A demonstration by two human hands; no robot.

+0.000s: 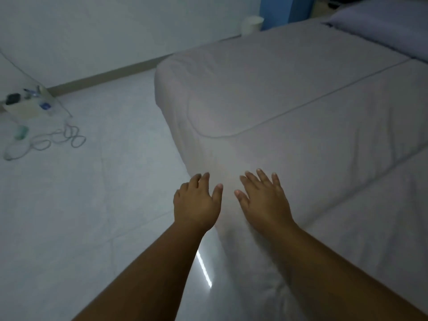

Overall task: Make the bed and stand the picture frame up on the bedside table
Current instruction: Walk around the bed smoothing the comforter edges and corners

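Far left, on the floor (97, 205): a low box (22, 110) of small items, too blurred to identify, with a coiled cable (58, 140) just beside it. Left hand (196, 201): released, fingers spread, at the near edge of the bed (266, 72), possibly touching. Right hand (264, 202): released, fingers straight, flat on the grey cover (324, 140). The bed fills the right half, with a pillow (382, 26) at top right.
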